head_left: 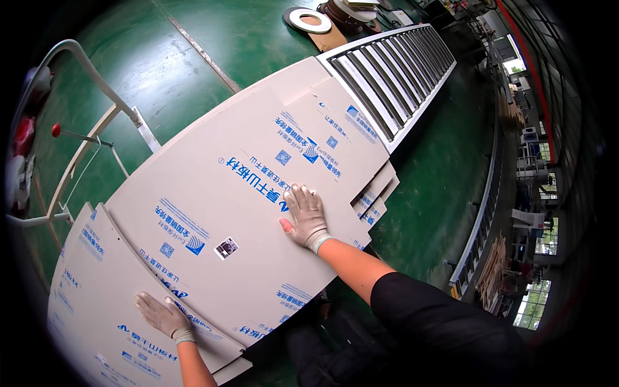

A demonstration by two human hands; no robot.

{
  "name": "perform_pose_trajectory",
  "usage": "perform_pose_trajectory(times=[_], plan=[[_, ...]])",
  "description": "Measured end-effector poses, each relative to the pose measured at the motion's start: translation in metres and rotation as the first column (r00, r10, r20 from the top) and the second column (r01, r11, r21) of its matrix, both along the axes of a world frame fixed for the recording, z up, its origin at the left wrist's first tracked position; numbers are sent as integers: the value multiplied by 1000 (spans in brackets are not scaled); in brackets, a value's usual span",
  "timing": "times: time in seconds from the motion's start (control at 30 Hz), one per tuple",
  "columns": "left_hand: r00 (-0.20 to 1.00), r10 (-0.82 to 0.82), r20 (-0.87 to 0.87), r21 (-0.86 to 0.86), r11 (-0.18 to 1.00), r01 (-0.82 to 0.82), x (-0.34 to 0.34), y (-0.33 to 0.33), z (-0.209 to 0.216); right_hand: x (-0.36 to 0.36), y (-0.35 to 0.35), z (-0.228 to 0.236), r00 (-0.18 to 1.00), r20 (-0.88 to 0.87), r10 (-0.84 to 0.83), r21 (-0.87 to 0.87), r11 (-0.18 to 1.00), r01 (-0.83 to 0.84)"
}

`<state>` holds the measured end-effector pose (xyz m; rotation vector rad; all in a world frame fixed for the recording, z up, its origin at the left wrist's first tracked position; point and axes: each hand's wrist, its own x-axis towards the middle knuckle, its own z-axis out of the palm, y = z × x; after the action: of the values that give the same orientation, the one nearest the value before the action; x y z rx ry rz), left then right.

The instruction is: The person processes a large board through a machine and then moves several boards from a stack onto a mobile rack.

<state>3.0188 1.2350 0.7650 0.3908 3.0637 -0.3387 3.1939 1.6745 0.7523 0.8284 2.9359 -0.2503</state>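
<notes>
Several large flat boards wrapped in pale film with blue print are stacked in front of me. My right hand (304, 216), in a thin whitish glove, lies flat on the wide upper board (193, 164), its fingers stretched forward and a bare thumb tip showing. On the lower-left board (90, 290) rests my left hand (162, 315), gloved too, palm down with its fingers extended. A small white label (225, 248) with a square code sits on the upper board between my hands. Stepped board edges (377, 193) jut out at the right.
A roller conveyor (393, 77) stretches away beyond the boards. At the left stands a metal tube frame (87, 58) with a red knob (56, 130). Coiled rolls (309, 20) lie at the back on the green floor (438, 174). Wood strips (493, 271) are piled far right.
</notes>
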Motion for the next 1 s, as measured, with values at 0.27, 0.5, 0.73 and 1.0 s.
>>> perform_pose_trajectory(times=[0.27,0.5,0.73,1.0], plan=[[999,-24,-45,34,999,25,45,2,-8,-1,4,-3,1000,-1,7,-18,1000,-7],[994,100,52,65,993,-103,70,17,3,-4,3,3,1000,-2,11,-18,1000,-11],[994,105,-1,102,989,-105,81,18,3,-1,3,-1,999,25,26,-44,999,-25],[990,130,-47,96,988,-125,92,18,-8,-1,6,3,999,21,32,-105,994,-29]])
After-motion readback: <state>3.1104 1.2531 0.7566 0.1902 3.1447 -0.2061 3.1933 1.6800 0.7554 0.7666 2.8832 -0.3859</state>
